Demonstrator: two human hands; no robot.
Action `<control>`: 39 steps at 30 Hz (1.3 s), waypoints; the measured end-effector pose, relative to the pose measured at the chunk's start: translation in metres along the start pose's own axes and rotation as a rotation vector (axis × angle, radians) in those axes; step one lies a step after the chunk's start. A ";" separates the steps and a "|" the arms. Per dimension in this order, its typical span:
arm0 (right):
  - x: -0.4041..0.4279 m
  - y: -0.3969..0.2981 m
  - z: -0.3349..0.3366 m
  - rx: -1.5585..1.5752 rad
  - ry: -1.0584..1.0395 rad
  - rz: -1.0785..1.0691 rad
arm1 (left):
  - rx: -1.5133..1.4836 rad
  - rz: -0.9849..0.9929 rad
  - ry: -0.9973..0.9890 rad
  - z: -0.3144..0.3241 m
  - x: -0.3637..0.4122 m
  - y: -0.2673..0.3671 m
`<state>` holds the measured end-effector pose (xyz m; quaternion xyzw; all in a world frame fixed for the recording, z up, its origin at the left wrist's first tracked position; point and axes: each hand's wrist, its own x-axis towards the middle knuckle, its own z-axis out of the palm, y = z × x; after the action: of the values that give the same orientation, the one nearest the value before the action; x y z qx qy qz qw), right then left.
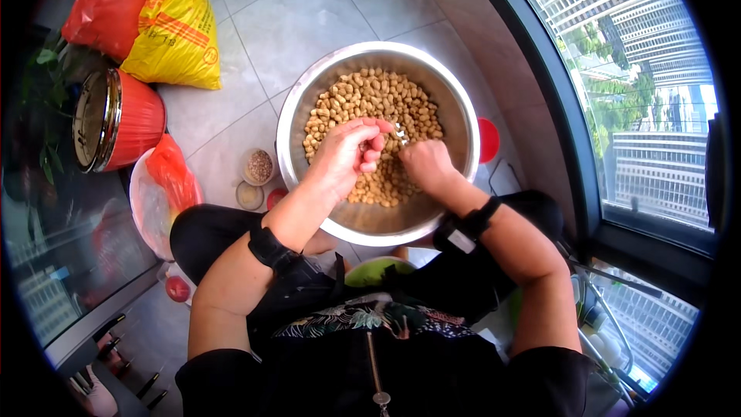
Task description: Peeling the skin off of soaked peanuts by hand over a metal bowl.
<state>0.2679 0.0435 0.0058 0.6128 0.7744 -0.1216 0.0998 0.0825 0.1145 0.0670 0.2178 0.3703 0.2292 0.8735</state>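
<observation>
A wide stainless steel basin (378, 49) stands before me, with a broad heap of unshelled peanuts (370, 92) in it. Over the middle of the heap is my left hand (350, 153), its fingers curled inward and the thumb and index finger close together. Whether something lies within those fingers is too small to tell. My right hand (427, 163) is balled close beside it, knuckles up, its fingertips hidden beneath. Small bright white spots (400, 133) show among the peanuts between the two hands; I cannot tell what they are.
Left of the basin, a small cup of shelled peanuts (259, 166) stands on the tiled floor. Beyond are a red bucket (142, 111), a pink basin (139, 197) and a yellow plastic bag (176, 35). A green bowl (370, 271) sits between my legs. Windows (654, 179) flank the right.
</observation>
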 end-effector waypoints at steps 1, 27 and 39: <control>0.000 -0.002 -0.001 -0.021 -0.006 -0.032 | 0.006 -0.005 0.002 0.000 -0.001 0.000; 0.005 -0.001 0.010 0.073 -0.107 0.224 | -0.007 -0.041 -0.001 0.004 0.002 -0.006; 0.006 0.013 -0.079 2.311 -0.233 -0.102 | -0.026 -0.009 0.028 -0.004 0.006 0.001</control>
<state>0.2785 0.0760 0.0784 0.2920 0.2119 -0.8151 -0.4533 0.0830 0.1199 0.0615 0.2016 0.3803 0.2333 0.8719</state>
